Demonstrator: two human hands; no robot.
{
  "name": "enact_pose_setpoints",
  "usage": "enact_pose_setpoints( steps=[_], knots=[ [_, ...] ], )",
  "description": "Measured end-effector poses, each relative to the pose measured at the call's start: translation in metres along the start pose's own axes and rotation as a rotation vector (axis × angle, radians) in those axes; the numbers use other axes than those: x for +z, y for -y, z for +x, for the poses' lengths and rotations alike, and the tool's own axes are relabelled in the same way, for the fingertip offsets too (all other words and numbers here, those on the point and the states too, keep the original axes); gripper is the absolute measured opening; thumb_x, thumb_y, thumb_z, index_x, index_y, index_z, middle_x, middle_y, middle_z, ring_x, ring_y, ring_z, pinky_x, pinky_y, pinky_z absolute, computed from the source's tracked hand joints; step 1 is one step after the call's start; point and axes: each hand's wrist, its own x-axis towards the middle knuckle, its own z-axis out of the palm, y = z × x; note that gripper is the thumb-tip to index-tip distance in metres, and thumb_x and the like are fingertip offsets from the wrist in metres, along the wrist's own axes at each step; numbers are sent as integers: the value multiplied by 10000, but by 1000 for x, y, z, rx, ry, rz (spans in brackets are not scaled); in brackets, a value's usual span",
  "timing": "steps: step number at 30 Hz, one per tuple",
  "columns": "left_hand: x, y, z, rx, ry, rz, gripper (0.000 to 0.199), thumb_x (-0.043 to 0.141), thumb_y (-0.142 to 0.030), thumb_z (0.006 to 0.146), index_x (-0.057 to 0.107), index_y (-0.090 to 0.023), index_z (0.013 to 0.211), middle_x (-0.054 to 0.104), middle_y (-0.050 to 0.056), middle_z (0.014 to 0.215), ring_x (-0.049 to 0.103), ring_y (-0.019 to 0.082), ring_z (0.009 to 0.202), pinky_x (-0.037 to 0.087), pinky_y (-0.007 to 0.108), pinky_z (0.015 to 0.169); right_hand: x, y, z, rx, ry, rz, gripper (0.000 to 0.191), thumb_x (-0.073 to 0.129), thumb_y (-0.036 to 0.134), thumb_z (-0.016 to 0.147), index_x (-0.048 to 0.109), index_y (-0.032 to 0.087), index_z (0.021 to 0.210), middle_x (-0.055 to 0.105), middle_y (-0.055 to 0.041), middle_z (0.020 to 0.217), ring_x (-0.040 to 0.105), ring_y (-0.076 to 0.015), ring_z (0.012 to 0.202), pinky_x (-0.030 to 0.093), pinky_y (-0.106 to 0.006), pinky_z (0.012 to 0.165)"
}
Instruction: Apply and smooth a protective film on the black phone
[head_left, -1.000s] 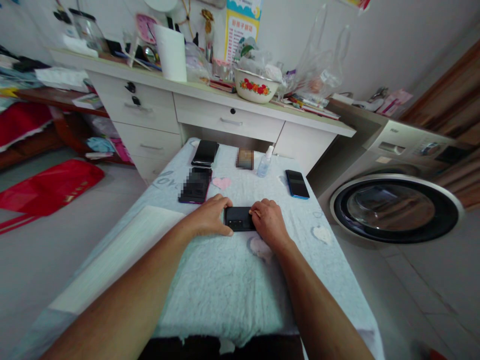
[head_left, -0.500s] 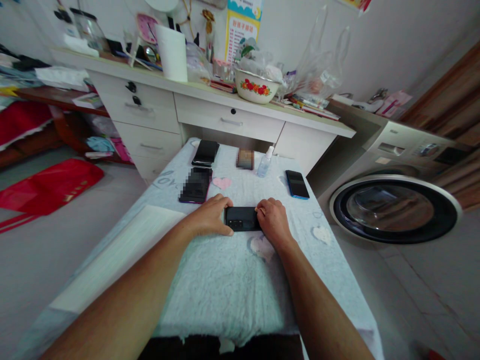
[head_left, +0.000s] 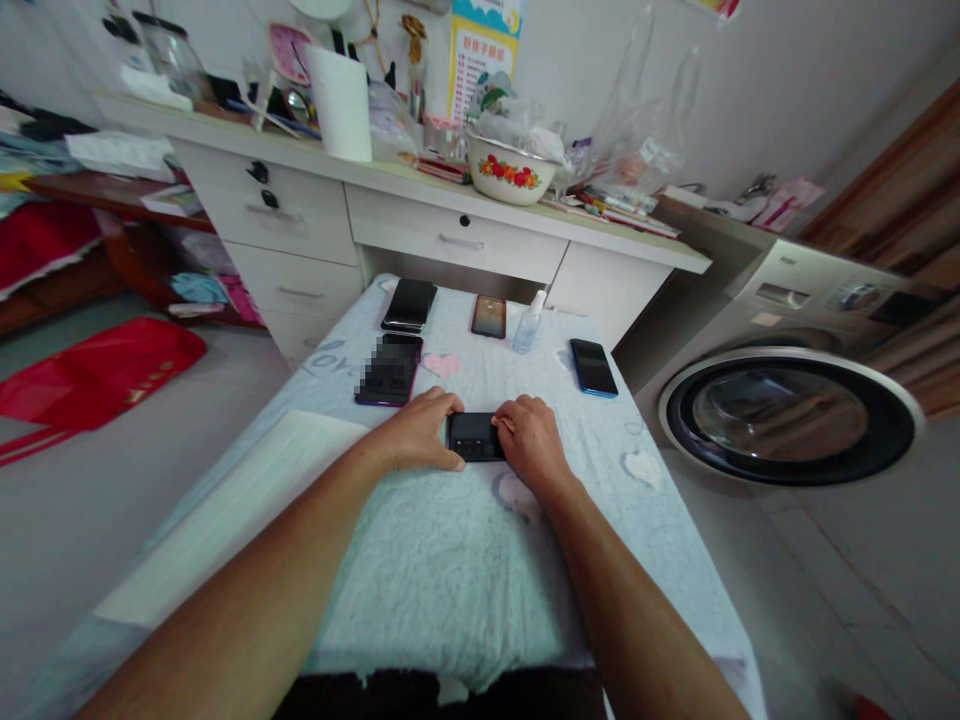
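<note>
A black smartphone (head_left: pixel 480 437) lies back side up on the cloth-covered table, its camera block toward the left end. My left hand (head_left: pixel 421 430) grips that left end, thumb at the near edge and fingers at the far edge. My right hand (head_left: pixel 531 438) is closed and rests over the right part of the phone's back. Something small and pale seems to be pinched at its fingertips, too small to name. The phone's right end is hidden beneath this hand.
Around the phone lie a dark phone (head_left: pixel 390 370), a black stack (head_left: pixel 409 304), a brown-backed phone (head_left: pixel 489 316), a clear spray bottle (head_left: pixel 529 324) and a blue-edged phone (head_left: pixel 593 367). A white strip (head_left: pixel 240 510) runs along the left. A washing machine (head_left: pixel 780 300) stands right.
My right hand has slid left along the phone's back, toward the camera block. My left hand keeps its grip on the left end.
</note>
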Motion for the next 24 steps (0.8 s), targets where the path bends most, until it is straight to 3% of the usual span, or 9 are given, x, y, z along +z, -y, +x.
enact_pose_setpoints(
  steps=[9,24],
  knots=[
    [0,-1,-1,-10,6,-10,593,727,-392,519,533,-205,1047,512,44,1055,536,241,997,436,336,856,-2,-16,1,175,-42,-57,144,540,251,878,676,204,872,632,-67,891,523,-205,868,334,-297,773],
    [0,0,-1,-12,4,-8,606,735,-390,522,528,-208,1062,502,46,1048,526,239,1008,434,338,876,-9,-29,-1,327,-30,-126,147,539,254,871,680,213,879,647,-60,900,552,-195,868,336,-282,724]
  ],
)
